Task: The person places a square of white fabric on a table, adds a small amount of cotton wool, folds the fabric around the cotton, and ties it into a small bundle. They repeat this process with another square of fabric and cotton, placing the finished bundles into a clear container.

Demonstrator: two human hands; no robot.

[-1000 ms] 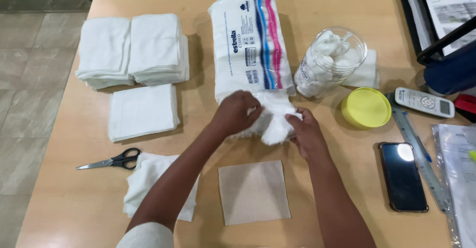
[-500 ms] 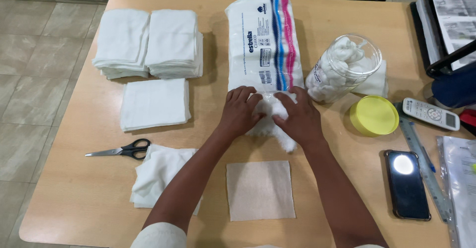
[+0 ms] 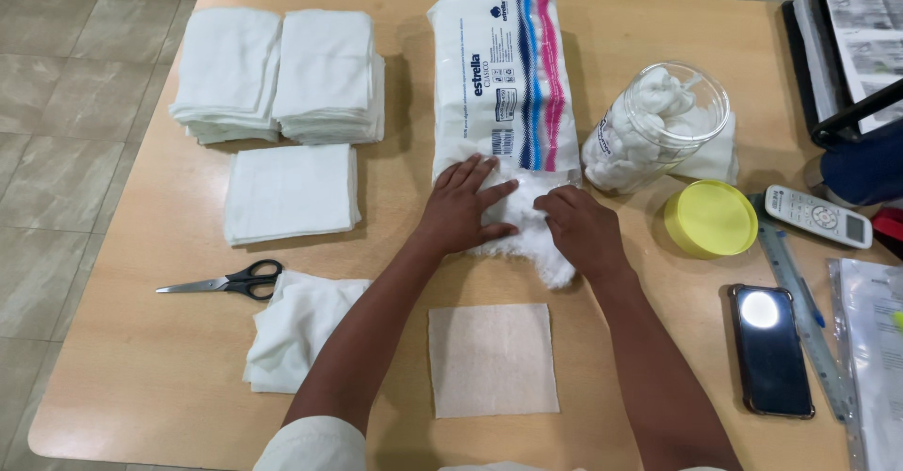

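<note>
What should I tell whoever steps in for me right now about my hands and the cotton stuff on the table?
Left hand: flat, pressing the open end of the long white cotton-wool pack.
Right hand: on the fluffy white cotton tuft sticking out of that pack.
Done: tuft partly pulled out; beige square paper sheet lies in front, bare.
Left: tuft not yet detached. Black-handled scissors lie untouched at the left.

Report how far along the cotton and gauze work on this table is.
Done: folded white gauze squares sit stacked at the far left, and the open jar already holds cotton balls, its yellow lid off beside it. In hand: the left hand and right hand press on loose cotton at the open end of the cotton roll pack. Left: the beige square lies bare; the scissors lie untouched.
</note>
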